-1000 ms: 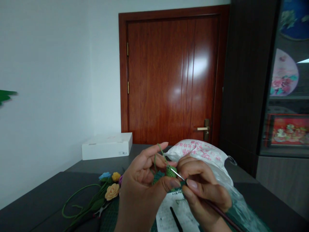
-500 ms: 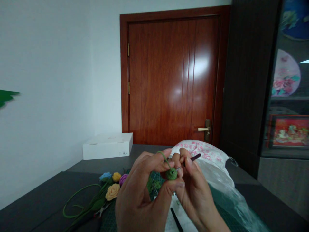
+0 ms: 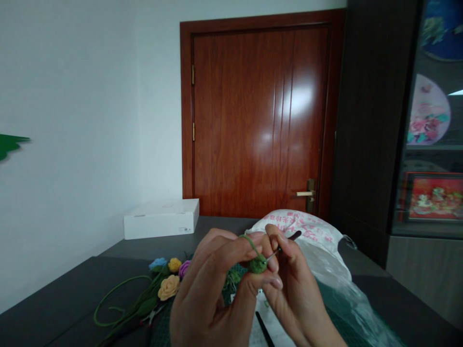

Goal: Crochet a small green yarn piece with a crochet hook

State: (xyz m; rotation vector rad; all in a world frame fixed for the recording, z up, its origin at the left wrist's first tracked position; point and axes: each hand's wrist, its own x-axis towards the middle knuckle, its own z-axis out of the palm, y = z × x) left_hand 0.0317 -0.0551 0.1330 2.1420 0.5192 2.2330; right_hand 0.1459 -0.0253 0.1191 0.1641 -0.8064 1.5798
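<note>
My left hand (image 3: pixel 213 284) pinches a small round piece of green crochet (image 3: pixel 257 264) between thumb and fingers, and a strand of green yarn (image 3: pixel 252 242) runs from it over the index finger. In my right hand (image 3: pixel 294 279) is a crochet hook (image 3: pixel 295 235) with a dark handle and a thin metal shaft. The hook's tip meets the right side of the green piece; whether it sits inside a stitch I cannot tell. Below the hands, more green yarn (image 3: pixel 232 278) lies partly hidden on the green cutting mat (image 3: pixel 161 332).
Left of my hands lie crocheted flowers (image 3: pixel 168 287) on green stems, with pliers (image 3: pixel 154 315) beside them. A white box (image 3: pixel 161 219) stands at the back left. A printed white bag (image 3: pixel 302 225) and clear plastic (image 3: pixel 356 299) are on the right. A black stick-like tool (image 3: pixel 265 329) rests on white paper (image 3: pixel 280 332).
My left fingers have closed in nearer to the right hand, and the left thumb has shifted slightly right and down. The hook and green piece have moved only a little.
</note>
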